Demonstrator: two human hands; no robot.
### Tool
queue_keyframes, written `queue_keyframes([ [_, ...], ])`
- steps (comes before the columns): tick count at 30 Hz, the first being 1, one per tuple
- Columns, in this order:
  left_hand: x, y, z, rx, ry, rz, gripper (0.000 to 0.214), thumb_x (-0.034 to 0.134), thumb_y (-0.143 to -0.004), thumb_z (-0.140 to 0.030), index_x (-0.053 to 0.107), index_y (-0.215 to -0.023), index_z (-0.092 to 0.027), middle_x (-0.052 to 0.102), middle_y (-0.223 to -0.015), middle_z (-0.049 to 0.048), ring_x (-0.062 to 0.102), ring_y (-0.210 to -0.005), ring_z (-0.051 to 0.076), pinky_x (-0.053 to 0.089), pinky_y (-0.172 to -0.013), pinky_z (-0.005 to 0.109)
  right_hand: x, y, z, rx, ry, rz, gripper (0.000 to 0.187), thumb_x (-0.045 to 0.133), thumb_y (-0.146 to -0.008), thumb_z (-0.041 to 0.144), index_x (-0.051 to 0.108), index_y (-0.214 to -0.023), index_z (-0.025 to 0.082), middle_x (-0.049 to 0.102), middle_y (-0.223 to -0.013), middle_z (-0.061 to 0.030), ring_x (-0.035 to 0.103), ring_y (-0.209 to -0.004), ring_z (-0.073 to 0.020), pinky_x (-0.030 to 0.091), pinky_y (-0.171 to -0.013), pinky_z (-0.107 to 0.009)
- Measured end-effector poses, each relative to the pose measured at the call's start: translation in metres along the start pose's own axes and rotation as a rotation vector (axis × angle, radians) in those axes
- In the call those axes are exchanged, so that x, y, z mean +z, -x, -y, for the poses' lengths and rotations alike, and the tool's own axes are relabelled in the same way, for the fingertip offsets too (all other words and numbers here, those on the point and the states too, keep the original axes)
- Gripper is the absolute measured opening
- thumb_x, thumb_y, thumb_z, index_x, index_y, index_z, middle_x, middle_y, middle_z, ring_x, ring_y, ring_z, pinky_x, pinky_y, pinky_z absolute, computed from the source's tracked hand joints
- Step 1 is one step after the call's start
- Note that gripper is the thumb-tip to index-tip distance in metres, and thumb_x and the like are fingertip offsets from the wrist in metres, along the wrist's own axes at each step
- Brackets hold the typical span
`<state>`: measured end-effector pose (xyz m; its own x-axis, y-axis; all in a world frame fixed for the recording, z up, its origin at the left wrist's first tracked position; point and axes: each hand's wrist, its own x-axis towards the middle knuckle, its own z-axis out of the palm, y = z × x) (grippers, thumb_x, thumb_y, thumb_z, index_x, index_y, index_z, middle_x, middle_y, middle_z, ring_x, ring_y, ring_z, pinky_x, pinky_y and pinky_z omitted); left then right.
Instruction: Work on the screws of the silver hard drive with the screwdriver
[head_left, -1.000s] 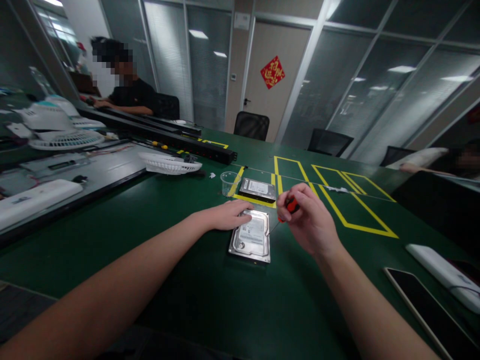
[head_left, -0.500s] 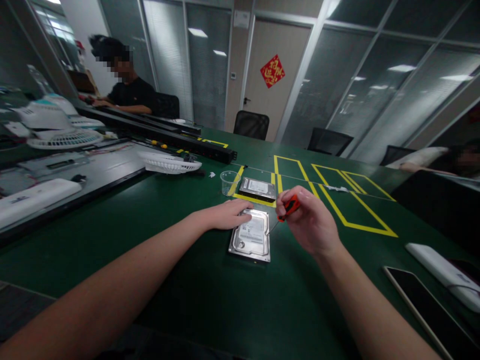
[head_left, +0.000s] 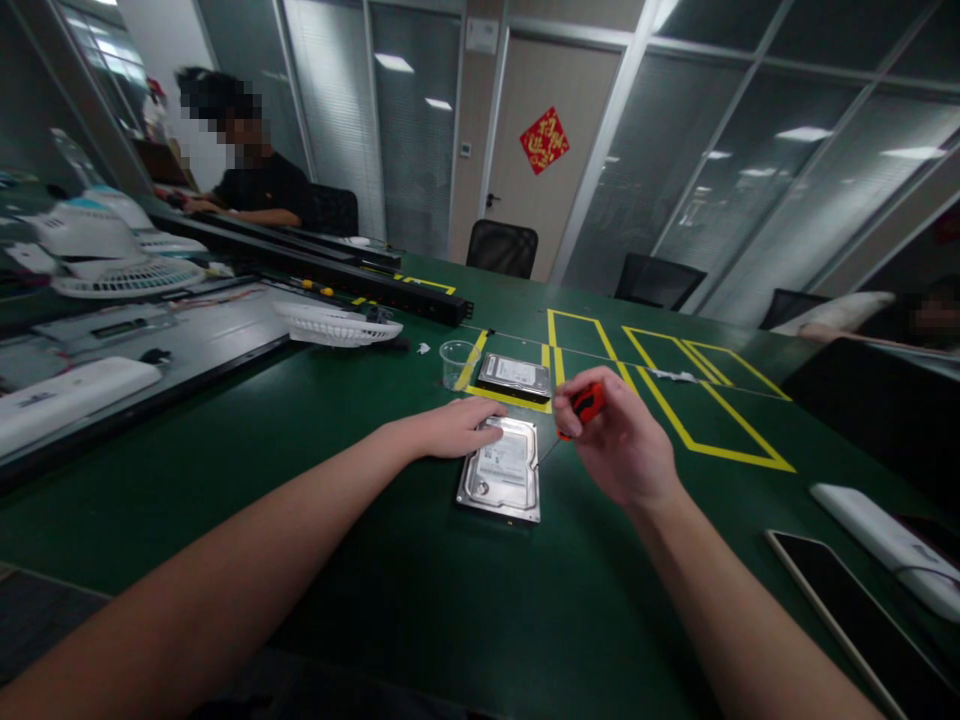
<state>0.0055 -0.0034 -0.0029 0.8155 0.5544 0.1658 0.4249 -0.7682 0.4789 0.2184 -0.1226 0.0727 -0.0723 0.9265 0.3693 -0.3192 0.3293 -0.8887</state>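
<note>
A silver hard drive (head_left: 501,480) lies flat on the green table, label side up. My left hand (head_left: 461,428) holds it at its far left corner, thumb on the top face and fingers along the far edge. In my right hand (head_left: 619,440), closed around the handle, is a screwdriver (head_left: 587,402) with a red and black grip. Its thin shaft slants down to the left, and the tip meets the drive's right edge. Just beyond, a second hard drive (head_left: 516,374) sits inside a yellow tape outline, beside a clear plastic cup (head_left: 459,364).
On the left are a metal panel (head_left: 195,330), white fan parts (head_left: 337,325) and long black bars (head_left: 337,268). A phone (head_left: 862,620) and a white power strip (head_left: 889,550) lie at right. One person (head_left: 259,190) sits across the table; another is at far right.
My right hand has turned the screwdriver handle slightly, with the tip staying at the drive's right edge. The left hand and both drives keep their places.
</note>
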Motion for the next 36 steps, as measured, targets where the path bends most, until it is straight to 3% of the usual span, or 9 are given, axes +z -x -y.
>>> queue_keyframes([
  [4, -0.0002, 0.0, -0.0013, -0.001, 0.009, -0.004, 0.044, 0.046, -0.105, -0.047, 0.055, -0.139, -0.021, 0.061, -0.142, 0.0117, 0.056, -0.13, 0.028, 0.043, -0.109, 0.041, -0.003, -0.002, -0.0002, 0.013, -0.052, 0.002, 0.036, 0.047, -0.097, 0.039, 0.075, -0.086, 0.019, 0.063, -0.076, -0.0068, 0.048, -0.062, -0.0169, 0.039, -0.063, -0.034],
  [9, 0.0003, 0.0001, -0.0007, 0.0, 0.006, -0.004, 0.045, 0.046, -0.106, -0.047, 0.055, -0.14, -0.02, 0.06, -0.143, 0.0122, 0.055, -0.131, 0.028, 0.041, -0.111, 0.04, -0.0026, -0.0015, -0.001, 0.009, -0.031, 0.019, 0.028, 0.052, -0.096, 0.035, 0.074, -0.085, 0.019, 0.059, -0.073, -0.0046, 0.051, -0.066, -0.0174, 0.04, -0.064, -0.032],
  [14, 0.0004, 0.0001, 0.0001, 0.0, 0.007, -0.002, 0.045, 0.046, -0.106, -0.047, 0.055, -0.141, -0.021, 0.059, -0.144, 0.0119, 0.054, -0.132, 0.028, 0.041, -0.111, 0.042, -0.0017, 0.0, -0.0027, -0.004, 0.01, 0.021, 0.016, 0.059, -0.095, 0.033, 0.066, -0.086, 0.021, 0.064, -0.084, -0.0043, 0.056, -0.072, -0.0169, 0.042, -0.066, -0.032],
  [21, 0.0009, 0.0, 0.0003, 0.003, 0.013, -0.013, 0.044, 0.046, -0.105, -0.047, 0.055, -0.139, -0.022, 0.061, -0.142, 0.0112, 0.056, -0.13, 0.028, 0.042, -0.109, 0.041, -0.0006, -0.0004, -0.0035, -0.003, 0.006, -0.004, 0.012, 0.063, -0.093, 0.031, 0.056, -0.086, 0.025, 0.066, -0.088, -0.0014, 0.053, -0.064, -0.0141, 0.041, -0.062, -0.032],
  [25, 0.0002, 0.0001, -0.0003, 0.002, 0.012, -0.004, 0.044, 0.046, -0.105, -0.047, 0.055, -0.14, -0.021, 0.06, -0.143, 0.0119, 0.055, -0.131, 0.029, 0.042, -0.11, 0.042, -0.0002, -0.0009, -0.0025, 0.003, 0.03, -0.019, 0.011, 0.06, -0.094, 0.036, 0.063, -0.09, 0.025, 0.065, -0.085, -0.0022, 0.049, -0.06, -0.014, 0.039, -0.06, -0.032],
  [30, -0.0005, 0.0003, -0.0004, -0.009, 0.022, 0.002, 0.045, 0.046, -0.105, -0.048, 0.054, -0.141, -0.021, 0.06, -0.143, 0.0119, 0.055, -0.131, 0.029, 0.043, -0.11, 0.043, -0.0029, -0.0029, -0.0019, 0.007, 0.014, -0.04, 0.034, 0.049, -0.098, 0.043, 0.073, -0.087, 0.022, 0.062, -0.078, -0.0046, 0.048, -0.06, -0.015, 0.039, -0.06, -0.033],
  [36, 0.0017, -0.0006, 0.0016, 0.017, 0.005, -0.008, 0.045, 0.046, -0.105, -0.046, 0.055, -0.14, -0.02, 0.06, -0.144, 0.0127, 0.055, -0.132, 0.029, 0.041, -0.111, 0.043, -0.0022, -0.0022, -0.0014, 0.003, 0.016, -0.009, 0.028, 0.055, -0.094, 0.039, 0.073, -0.083, 0.02, 0.06, -0.075, -0.0042, 0.05, -0.063, -0.0164, 0.039, -0.061, -0.032],
])
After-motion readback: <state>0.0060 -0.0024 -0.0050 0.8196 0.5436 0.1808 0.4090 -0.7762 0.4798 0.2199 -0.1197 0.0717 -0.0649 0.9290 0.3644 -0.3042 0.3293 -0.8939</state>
